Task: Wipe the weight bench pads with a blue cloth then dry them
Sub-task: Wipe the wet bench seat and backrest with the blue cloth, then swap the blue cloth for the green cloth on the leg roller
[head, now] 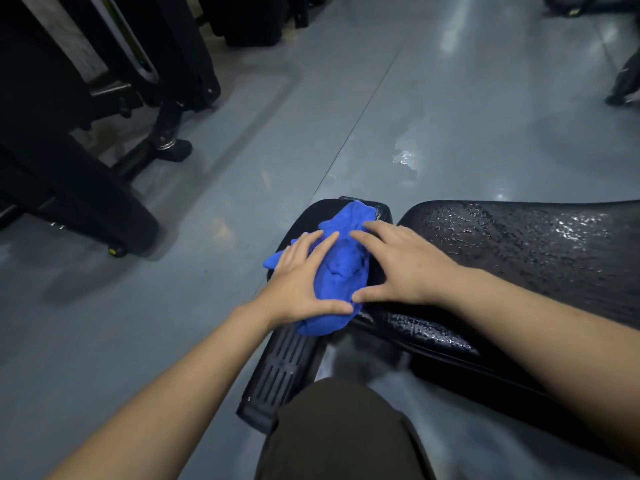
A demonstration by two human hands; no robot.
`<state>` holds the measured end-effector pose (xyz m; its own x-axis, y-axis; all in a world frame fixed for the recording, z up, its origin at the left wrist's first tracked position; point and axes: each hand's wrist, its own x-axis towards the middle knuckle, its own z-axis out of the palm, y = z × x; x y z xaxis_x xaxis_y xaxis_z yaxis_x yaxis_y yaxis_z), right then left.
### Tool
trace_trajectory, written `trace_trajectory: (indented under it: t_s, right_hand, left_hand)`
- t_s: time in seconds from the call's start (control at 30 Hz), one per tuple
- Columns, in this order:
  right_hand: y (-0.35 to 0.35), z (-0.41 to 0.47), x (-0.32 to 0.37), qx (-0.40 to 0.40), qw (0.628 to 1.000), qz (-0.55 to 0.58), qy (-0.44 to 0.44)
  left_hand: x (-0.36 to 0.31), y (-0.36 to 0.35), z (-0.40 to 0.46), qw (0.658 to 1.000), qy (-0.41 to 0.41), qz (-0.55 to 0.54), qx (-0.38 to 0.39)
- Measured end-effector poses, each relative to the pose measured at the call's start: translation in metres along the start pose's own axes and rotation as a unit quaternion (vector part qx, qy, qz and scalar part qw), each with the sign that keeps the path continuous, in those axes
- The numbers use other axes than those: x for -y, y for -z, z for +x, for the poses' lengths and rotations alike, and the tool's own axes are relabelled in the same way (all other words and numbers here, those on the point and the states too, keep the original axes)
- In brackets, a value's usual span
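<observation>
Grey floor (450, 98): glossy, with a small wet patch just beyond the bench.
Back pad (519, 244): black, surface beaded with water, to the right of the hands.
Seat pad (308, 220): black, smaller, mostly covered by the cloth and both hands.
Gym machine (69, 133): black frame, standing well apart at upper left.
Blue cloth (339, 268): bunched, lying on the seat pad between the two hands.
Left hand (298, 282): fingers extended, pressing flat on the cloth's left side.
Right hand (398, 261): fingers extended, pressing the cloth's right side; thumb tips nearly meet.
</observation>
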<state>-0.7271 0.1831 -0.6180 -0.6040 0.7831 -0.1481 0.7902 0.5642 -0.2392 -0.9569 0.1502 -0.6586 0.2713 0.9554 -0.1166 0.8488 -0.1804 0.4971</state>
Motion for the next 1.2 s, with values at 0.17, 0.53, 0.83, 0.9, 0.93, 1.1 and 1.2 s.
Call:
trace_trajectory:
  t_s: [0.17,0.53,0.83,0.9,0.93,1.1,1.2]
  right_hand:
    - [-0.011,0.037,0.008,0.051,0.998,0.034,0.007]
    - [-0.02,0.039,0.017,0.004,0.993,0.114,0.011]
    - [-0.008,-0.002,0.034,-0.072,0.975,0.21,0.008]
    - [0.011,-0.02,0.029,-0.081,0.966,0.246,-0.017]
    - [0.023,-0.03,0.024,-0.089,0.962,0.258,-0.028]
    - [0.085,-0.094,-0.015,-0.134,0.947,0.282,-0.069]
    - [0.117,-0.143,-0.046,-0.16,0.931,0.314,-0.096]
  left_hand:
    - [0.042,0.012,-0.019,0.995,0.058,0.008,0.075]
    - [0.024,0.017,-0.023,0.997,0.013,0.079,0.011]
    - [-0.014,0.034,-0.042,0.999,-0.003,-0.019,-0.048]
    - [-0.037,0.047,-0.041,0.998,-0.015,-0.023,-0.059]
    - [-0.05,0.055,-0.039,0.997,-0.023,-0.026,-0.064]
    - [-0.137,0.086,-0.019,0.993,-0.089,-0.007,-0.071]
    - [-0.202,0.094,-0.003,0.988,-0.144,0.006,-0.059]
